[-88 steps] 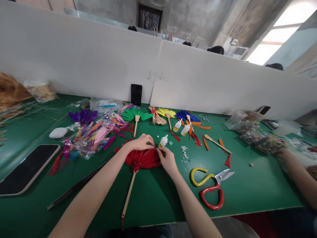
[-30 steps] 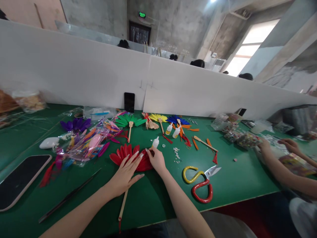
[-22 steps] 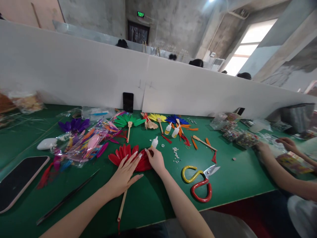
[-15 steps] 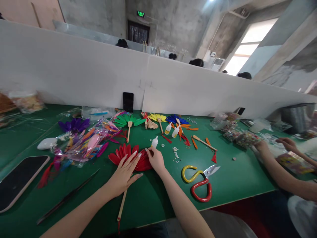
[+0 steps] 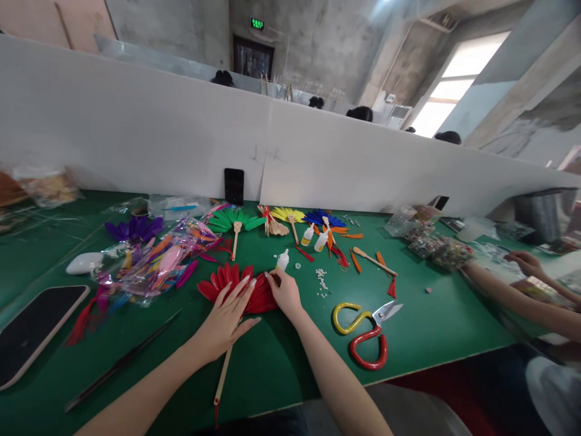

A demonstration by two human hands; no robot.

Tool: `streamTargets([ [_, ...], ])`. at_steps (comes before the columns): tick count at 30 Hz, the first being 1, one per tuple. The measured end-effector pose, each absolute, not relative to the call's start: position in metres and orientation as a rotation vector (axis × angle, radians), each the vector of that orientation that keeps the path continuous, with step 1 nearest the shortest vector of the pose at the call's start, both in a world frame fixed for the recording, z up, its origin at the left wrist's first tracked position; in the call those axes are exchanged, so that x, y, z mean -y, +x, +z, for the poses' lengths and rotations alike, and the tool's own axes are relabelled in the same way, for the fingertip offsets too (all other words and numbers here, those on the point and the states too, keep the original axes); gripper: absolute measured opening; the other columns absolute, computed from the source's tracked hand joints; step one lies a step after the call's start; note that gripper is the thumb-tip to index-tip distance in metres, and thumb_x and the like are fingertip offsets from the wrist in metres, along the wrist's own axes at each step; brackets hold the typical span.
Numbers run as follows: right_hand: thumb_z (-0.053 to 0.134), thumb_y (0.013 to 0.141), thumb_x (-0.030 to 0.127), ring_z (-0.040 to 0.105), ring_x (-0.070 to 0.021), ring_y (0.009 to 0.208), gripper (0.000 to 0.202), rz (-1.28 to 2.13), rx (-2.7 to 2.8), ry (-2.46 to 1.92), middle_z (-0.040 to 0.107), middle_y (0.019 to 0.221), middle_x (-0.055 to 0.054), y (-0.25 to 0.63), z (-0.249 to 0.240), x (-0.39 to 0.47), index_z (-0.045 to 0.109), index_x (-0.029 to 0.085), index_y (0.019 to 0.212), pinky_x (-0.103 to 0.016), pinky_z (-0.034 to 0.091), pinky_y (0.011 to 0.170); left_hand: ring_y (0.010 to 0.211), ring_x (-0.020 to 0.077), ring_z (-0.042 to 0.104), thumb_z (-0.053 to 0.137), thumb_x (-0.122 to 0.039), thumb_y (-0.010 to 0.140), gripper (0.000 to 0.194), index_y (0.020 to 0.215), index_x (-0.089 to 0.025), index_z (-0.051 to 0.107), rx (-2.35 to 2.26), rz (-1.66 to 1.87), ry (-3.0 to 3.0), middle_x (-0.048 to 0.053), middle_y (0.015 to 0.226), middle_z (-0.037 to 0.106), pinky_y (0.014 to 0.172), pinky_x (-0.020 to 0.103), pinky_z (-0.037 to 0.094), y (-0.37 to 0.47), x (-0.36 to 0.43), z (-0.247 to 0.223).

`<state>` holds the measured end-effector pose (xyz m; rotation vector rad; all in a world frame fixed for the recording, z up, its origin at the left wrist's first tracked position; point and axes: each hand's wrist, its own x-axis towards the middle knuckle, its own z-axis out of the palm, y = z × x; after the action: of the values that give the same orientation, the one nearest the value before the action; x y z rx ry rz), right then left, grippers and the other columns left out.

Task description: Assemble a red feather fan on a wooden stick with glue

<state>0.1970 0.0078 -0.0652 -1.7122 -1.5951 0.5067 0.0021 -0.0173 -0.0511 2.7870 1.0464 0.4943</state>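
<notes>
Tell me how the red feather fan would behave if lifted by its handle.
The red feather fan would probably feel light, being mostly thin feathers. Its slim handle looks wooden and straight, so likely stiff. The splayed feathers may flex if brushed.

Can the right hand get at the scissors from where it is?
Likely yes: the scissors lie just right of the right hand, and the white beads sit back from the path. That hand would first have to leave the red fan.

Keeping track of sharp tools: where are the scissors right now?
In the head view, the scissors lie on the green table, right of the right hand, on the near side of the white pieces.
</notes>
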Motion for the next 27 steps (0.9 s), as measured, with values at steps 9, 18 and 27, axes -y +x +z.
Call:
streamTargets([
  [9,0.043,0.088,0.034,0.063,-0.0183,0.068,0.025,0.517,1.587,-1.685,0.069,0.074,-0.003,0.197,-0.065,-0.006,0.064,0.022,0.083,-0.024,0.042,0.061,0.136,0.0230,0.021,0.034,-0.046,0.092,0.072,0.143,-0.023,-0.011,-1.086,0.504,2.772,0.008,0.148,0.023,0.108,0.042,0.017,-0.002,0.021,-0.051],
  [18,0.041,0.087,0.032,0.062,-0.0177,0.066,0.025,0.604,1.558,-1.556,0.068,0.075,-0.003,0.208,-0.068,-0.005,0.062,0.020,0.096,-0.025,0.046,0.061,0.137,0.0229,0.017,0.033,-0.042,0.093,0.069,0.143,-0.022,-0.011,-1.148,0.499,2.694,0.007,0.148,0.022,0.110,0.043,0.015,-0.013,0.044,-0.041],
  [27,0.044,0.084,0.033,0.058,-0.0162,0.057,0.026,0.633,1.553,-1.501,0.064,0.069,-0.002,0.213,-0.070,-0.004,0.058,0.018,0.100,-0.025,0.044,0.057,0.135,0.0218,0.022,0.032,-0.042,0.094,0.073,0.140,-0.022,-0.021,-1.103,0.456,2.620,0.009,0.147,0.025,0.110,0.046,0.012,-0.013,0.043,-0.041],
])
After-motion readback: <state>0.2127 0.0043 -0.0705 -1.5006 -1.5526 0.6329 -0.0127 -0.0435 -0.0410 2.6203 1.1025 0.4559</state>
